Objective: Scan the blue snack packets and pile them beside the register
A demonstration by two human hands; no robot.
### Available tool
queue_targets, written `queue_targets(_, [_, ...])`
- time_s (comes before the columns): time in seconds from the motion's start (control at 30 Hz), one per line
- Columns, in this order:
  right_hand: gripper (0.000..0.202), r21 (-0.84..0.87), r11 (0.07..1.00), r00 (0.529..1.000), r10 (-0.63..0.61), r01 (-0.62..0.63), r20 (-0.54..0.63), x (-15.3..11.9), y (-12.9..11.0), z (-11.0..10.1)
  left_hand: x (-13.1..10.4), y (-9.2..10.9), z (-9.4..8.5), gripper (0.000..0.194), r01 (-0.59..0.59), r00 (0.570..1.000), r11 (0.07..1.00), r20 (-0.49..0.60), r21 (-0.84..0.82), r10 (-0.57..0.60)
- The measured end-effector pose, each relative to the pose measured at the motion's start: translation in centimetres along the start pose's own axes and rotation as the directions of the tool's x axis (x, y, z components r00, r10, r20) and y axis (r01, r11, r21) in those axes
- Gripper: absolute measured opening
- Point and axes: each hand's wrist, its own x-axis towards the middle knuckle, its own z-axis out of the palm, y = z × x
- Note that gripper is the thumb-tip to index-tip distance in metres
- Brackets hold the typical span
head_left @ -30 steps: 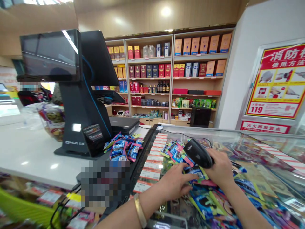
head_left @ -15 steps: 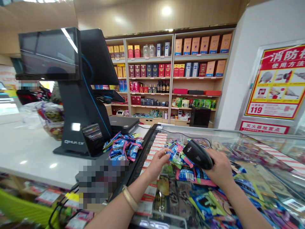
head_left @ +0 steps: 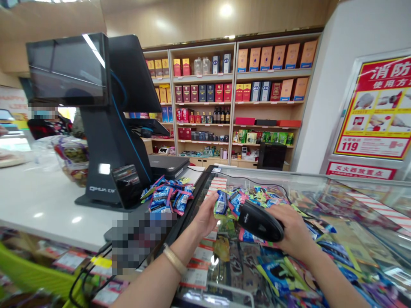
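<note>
My right hand [head_left: 290, 229] is wrapped round a black barcode scanner [head_left: 261, 222], whose head points left. In my left hand [head_left: 207, 216] is a small blue snack packet [head_left: 221, 203], its printed side turned toward the scanner. The thumb and fingers close on the packet's left edge. Just beyond the scanner head lies a pink-edged blue packet [head_left: 236, 201]. More blue and green snack packets [head_left: 279, 273] are spread over the glass counter under and around my right arm. A separate pile of blue and pink packets [head_left: 167, 194] lies left of my left hand.
A black point-of-sale terminal [head_left: 105, 149] stands on the white counter [head_left: 41, 214] at left. The scanner's cable [head_left: 257, 177] trails over the glass case [head_left: 369, 239]. Shelves of boxes [head_left: 202, 92] fill the back wall; a green chair [head_left: 38, 273] stands at lower left.
My left hand has taken hold of a blue packet and drawn it slightly left, upright. The scanner in my right hand has shifted left and down, its head nearer the packet.
</note>
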Motion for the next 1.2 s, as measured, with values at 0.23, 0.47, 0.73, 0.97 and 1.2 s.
queue_targets(0.23, [0.022, 0.027, 0.999, 0.997, 0.032, -0.034, 0.076, 0.3, -0.7, -0.3, 0.0, -0.2, -0.1, 0.034, -0.019, 0.999, 1.000, -0.027, 0.004, 0.019])
queue_targets(0.47, [0.020, 0.012, 0.999, 0.997, 0.029, -0.030, 0.072, 0.4, -0.8, -0.4, 0.2, -0.4, -0.3, 0.028, 0.021, 0.996, 1.000, -0.083, 0.019, -0.019])
queue_targets(0.73, [0.024, -0.059, 0.998, 1.000, 0.001, 0.000, 0.011, 0.0, 0.1, 0.1, 1.2, 0.4, -1.4, 0.028, -0.179, 0.930, 0.902, -0.230, 0.393, 0.285])
queue_targets(0.97, [0.026, -0.130, 0.991, 0.997, -0.037, 0.027, -0.073, -0.3, 0.9, 0.2, 1.0, 4.6, -3.9, 0.038, 0.170, 0.645, -0.124, -0.015, 0.978, 0.764])
queue_targets(1.2, [0.027, -0.254, 0.967, 0.992, -0.041, 0.009, -0.120, -0.8, 2.6, 0.1, 0.7, 4.8, -5.3, 0.040, 0.474, 0.651, -0.319, -0.083, 0.821, 0.754])
